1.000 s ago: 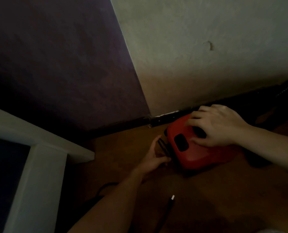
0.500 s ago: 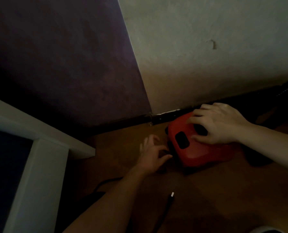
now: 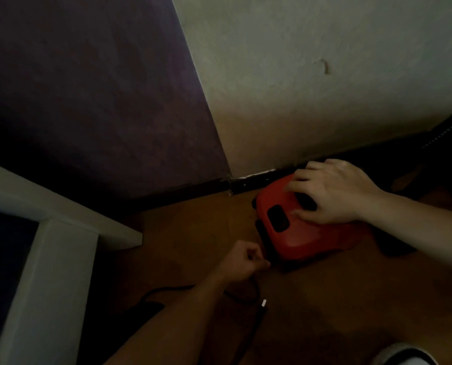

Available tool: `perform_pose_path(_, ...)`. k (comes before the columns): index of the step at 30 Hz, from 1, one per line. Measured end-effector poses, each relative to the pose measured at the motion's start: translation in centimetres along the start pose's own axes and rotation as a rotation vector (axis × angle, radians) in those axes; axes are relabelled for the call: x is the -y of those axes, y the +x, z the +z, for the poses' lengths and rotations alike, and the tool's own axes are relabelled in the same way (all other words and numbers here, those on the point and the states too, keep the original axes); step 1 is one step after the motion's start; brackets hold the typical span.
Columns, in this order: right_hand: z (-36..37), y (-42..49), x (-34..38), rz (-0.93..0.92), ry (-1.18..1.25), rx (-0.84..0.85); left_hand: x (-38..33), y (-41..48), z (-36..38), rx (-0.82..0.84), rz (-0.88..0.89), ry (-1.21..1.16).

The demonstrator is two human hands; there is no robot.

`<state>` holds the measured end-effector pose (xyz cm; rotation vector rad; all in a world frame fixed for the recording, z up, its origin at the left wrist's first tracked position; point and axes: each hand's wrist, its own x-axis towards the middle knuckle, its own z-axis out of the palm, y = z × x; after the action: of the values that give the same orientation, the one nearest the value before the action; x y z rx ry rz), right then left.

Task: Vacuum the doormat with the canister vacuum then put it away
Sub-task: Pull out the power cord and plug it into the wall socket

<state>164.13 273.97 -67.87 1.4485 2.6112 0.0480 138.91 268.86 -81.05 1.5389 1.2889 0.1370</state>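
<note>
The red canister vacuum (image 3: 306,238) sits on the brown floor close to the wall corner. My right hand (image 3: 332,191) lies on top of it, fingers curled around the black handle. My left hand (image 3: 239,262) is closed in a pinch at the vacuum's lower front edge, apparently on a thin black cord (image 3: 246,299) that loops away beneath it. No doormat is in view.
A second dark cable with a white tip (image 3: 263,302) lies on the floor toward me. A white furniture frame (image 3: 48,259) stands at the left. A dark skirting board (image 3: 193,191) lines the walls. A dark object (image 3: 443,143) sits at the far right, and a pale shoe tip (image 3: 404,354) at the bottom right.
My left hand, spread open against the vacuum's front half a second ago, has closed into a pinch and drawn back toward me. The right hand stays on the handle.
</note>
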Motion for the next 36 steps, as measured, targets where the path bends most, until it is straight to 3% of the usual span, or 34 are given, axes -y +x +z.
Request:
perform_pose_path(4,0.0,0.1,0.1,-0.008,0.005,-0.002,1.5,0.4,0.5,-0.031,-0.109,-0.027)
perform_pose_path(8,0.1,0.1,0.1,-0.001,0.004,0.001,1.9,1.6,0.0,-0.302,-0.278,-0.297)
perform_pose_path(11,0.0,0.2,0.1,0.006,0.001,0.008,1.3,1.7,-0.9,-0.376,-0.189,-0.405)
perform_pose_path(15,0.0,0.1,0.1,0.004,-0.002,0.002,-0.6,1.3,-2.1,-0.318,-0.092,-0.53)
perform_pose_path(22,-0.3,-0.1,0.3,-0.009,0.004,-0.007,-2.0,-0.5,-2.0,-0.11,0.054,-0.405)
perform_pose_path(26,-0.4,-0.1,0.3,0.008,0.0,0.003,-3.3,-0.7,-0.9,-0.226,0.149,-0.242)
perform_pose_path(36,-0.1,0.0,0.2,-0.006,-0.005,0.001,-2.8,-2.3,-0.6,-0.228,0.12,-0.323)
